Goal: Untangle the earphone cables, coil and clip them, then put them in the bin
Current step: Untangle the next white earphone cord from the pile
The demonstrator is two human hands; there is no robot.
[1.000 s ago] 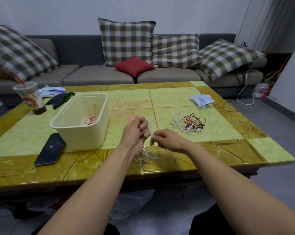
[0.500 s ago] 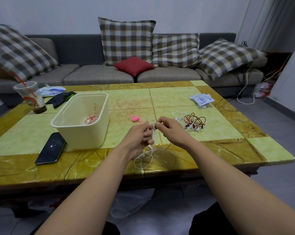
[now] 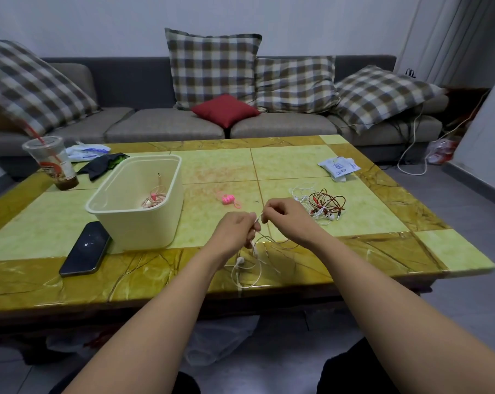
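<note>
Head view hid the fingertips behind curled knuckles; left hand and right hand, nearly touching, both pinched the white earphone cable above the desk's near edge.

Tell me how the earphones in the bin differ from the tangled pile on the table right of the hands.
The pink earphones lie coiled inside the bin; the tangled pile sprawls loose on the table. The pink earphones show one colour; the tangled pile mixes red and white cables. Shared: both lie untouched, since the left hand and right hand pinch a separate white cable.
</note>
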